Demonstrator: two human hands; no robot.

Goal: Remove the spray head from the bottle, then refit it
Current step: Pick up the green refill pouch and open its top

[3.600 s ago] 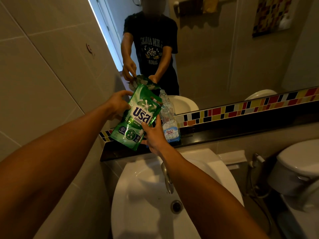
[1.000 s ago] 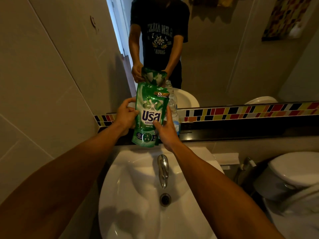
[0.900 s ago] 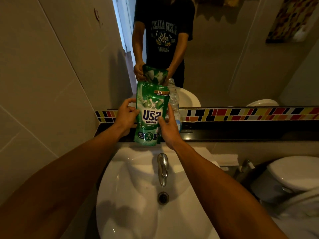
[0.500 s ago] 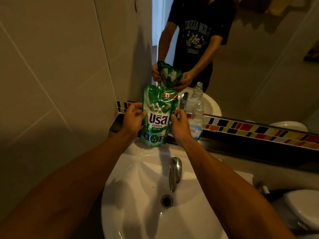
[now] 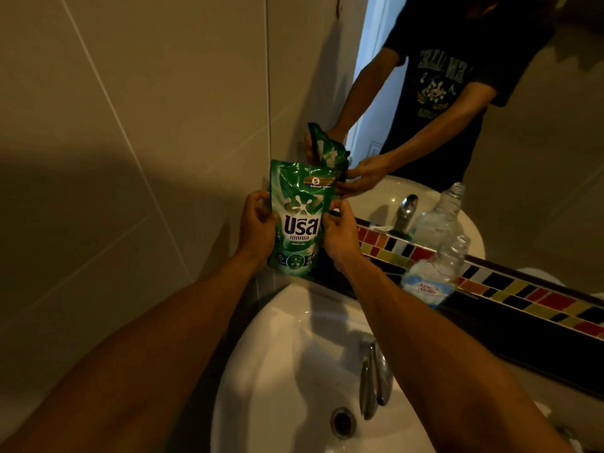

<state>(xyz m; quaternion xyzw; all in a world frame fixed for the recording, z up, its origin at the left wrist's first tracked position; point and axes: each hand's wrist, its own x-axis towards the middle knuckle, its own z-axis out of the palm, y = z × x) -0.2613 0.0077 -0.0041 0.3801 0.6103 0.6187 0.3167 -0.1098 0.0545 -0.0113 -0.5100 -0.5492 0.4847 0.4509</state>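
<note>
Over the white sink [image 5: 294, 371], both hands steady a green detergent pouch [image 5: 295, 220] upright at the ledge's [image 5: 523, 341] left corner: left hand [image 5: 256, 228] and right hand [image 5: 340, 235] pinch its sides. The clear bottle [image 5: 434, 273] stands untouched further right along the ledge, no spray head visible.

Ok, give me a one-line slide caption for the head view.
Both hands, left hand and right hand, hold a green detergent pouch upright above the white sink; clear plastic bottle on ledge.
</note>
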